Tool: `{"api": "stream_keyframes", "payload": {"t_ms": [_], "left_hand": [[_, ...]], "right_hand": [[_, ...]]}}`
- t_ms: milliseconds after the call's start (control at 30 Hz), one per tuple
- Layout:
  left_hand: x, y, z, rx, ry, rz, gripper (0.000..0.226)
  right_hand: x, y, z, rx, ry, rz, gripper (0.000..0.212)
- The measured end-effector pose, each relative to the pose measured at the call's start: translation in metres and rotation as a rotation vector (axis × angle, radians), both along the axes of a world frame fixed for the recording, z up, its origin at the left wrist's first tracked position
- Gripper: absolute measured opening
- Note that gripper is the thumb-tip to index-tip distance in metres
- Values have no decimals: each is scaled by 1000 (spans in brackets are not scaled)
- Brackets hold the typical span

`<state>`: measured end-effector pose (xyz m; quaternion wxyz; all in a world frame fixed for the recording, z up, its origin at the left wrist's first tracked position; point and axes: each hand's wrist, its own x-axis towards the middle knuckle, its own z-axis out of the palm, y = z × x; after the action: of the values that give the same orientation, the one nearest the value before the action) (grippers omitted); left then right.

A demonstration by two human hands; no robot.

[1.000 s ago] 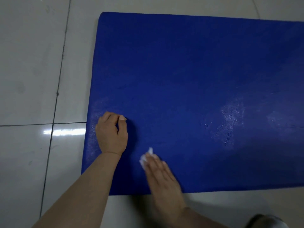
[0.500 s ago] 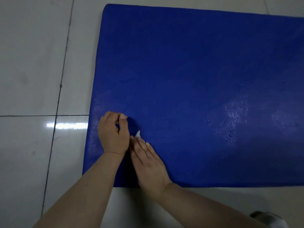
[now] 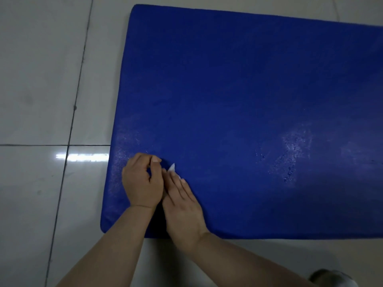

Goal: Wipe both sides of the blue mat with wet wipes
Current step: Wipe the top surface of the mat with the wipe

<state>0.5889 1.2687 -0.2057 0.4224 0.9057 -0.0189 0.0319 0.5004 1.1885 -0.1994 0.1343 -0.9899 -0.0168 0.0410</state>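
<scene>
The blue mat (image 3: pixel 238 96) lies flat on the tiled floor and fills most of the view. A wet patch glistens on its right part. My right hand (image 3: pixel 182 206) lies flat on the mat near its front left corner, with straight fingers pressing a white wet wipe (image 3: pixel 172 168) onto it. Only a small corner of the wipe shows beyond the fingertips. My left hand (image 3: pixel 142 181) rests on the mat right beside it, touching it, fingers curled and holding nothing.
Pale glossy floor tiles (image 3: pixel 41 79) with dark grout lines surround the mat on the left and front. A bright light reflection (image 3: pixel 83 157) sits on the tile beside the mat's left edge. A grey-white rounded object (image 3: pixel 331 278) shows at the bottom right corner.
My right hand has slid the wipe leftward and farther up the mat until it met my left hand. The left hand has stayed in place.
</scene>
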Motion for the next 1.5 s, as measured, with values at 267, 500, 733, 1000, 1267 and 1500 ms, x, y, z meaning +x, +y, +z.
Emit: {"api": "stream_keyframes", "payload": {"t_ms": [267, 500, 733, 1000, 1267, 1500], "left_hand": [[-2, 0, -1, 54, -68, -39, 35], [-7, -20, 7, 88, -97, -159, 30], [-10, -20, -2, 190, -99, -208, 33], [-9, -20, -6, 249, -122, -201, 34], [-13, -29, -3, 254, -130, -130, 37], [-28, -54, -2, 252, -111, -152, 35]], "right_hand": [[-77, -79, 4, 1, -7, -396, 72], [-32, -53, -3, 47, -31, -188, 55], [-63, -86, 5, 29, 52, -265, 62], [-40, -83, -2, 32, 56, -215, 68], [-70, -136, -4, -124, -8, -313, 86], [-71, -95, -3, -54, -54, -182, 64]]}}
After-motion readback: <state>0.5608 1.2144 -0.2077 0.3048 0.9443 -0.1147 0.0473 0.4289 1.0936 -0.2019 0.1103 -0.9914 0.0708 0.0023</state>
